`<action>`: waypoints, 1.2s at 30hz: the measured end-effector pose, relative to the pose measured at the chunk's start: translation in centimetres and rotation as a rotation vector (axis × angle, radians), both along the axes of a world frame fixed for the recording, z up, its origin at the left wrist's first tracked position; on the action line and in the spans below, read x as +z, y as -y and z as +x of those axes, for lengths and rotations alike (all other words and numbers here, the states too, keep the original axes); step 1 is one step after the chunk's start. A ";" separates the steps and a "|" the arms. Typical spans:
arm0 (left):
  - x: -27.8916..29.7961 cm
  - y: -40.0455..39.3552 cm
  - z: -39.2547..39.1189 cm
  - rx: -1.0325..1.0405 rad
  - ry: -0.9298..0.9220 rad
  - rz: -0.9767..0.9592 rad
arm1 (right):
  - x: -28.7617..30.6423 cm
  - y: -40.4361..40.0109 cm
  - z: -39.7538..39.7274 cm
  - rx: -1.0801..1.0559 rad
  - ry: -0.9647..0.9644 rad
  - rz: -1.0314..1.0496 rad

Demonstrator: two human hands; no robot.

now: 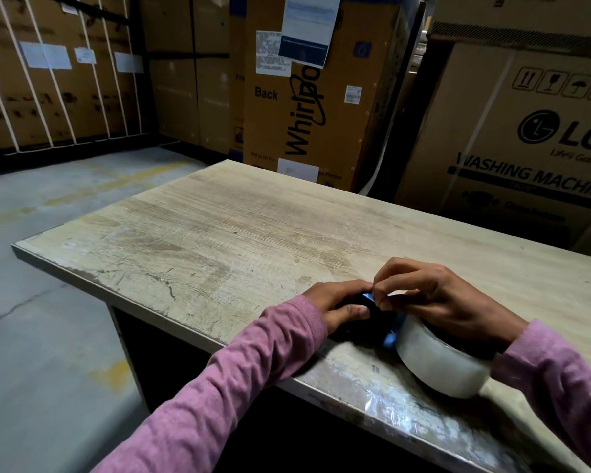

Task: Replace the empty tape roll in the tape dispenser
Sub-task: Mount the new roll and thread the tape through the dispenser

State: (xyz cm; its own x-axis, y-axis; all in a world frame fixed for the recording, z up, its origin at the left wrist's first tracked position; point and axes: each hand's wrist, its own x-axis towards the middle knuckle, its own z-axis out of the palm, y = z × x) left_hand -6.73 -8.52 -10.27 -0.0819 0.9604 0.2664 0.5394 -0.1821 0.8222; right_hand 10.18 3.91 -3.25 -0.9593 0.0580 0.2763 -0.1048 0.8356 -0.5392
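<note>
head view: on the worn pale wooden bench (219, 227), near its front edge, the left hand (338, 302) in a pink sleeve is closed around the dark black-and-blue tape dispenser (372, 319). touching it, the right hand (437, 298) pinches at the dispenser's top with its fingertips, its wrist resting over the large clear tape roll (440, 363) lying just right of the dispenser.

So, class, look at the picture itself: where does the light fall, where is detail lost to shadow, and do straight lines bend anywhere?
Head view: light falls evenly on the table; the tape dispenser sits in shadow between the left hand and right hand, only blue glints showing; the tape roll catches a soft sheen; the wide lens tilts the cardboard boxes at the edges.
</note>
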 end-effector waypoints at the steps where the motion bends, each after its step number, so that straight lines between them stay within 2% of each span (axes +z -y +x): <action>1: 0.0 0.1 0.1 0.003 0.014 -0.001 | 0.1 0.0 0.2 -0.010 -0.004 -0.001; 10: -0.2 0.2 0.4 0.025 0.094 -0.012 | 0.2 -1.0 2.2 -0.167 0.019 -0.072; 13: -0.2 0.1 0.5 0.035 0.095 -0.010 | 0.0 -0.6 2.3 -0.186 0.007 -0.022; 22: -0.3 0.1 0.5 0.045 0.082 -0.011 | -0.3 0.0 0.7 -0.071 -0.069 0.054; 30: -0.4 0.0 0.4 0.048 0.064 -0.015 | 0.9 -1.0 0.2 0.008 0.130 0.063; 36: -0.4 -0.1 0.4 0.032 0.048 -0.013 | 0.7 -1.2 0.3 0.010 0.100 0.120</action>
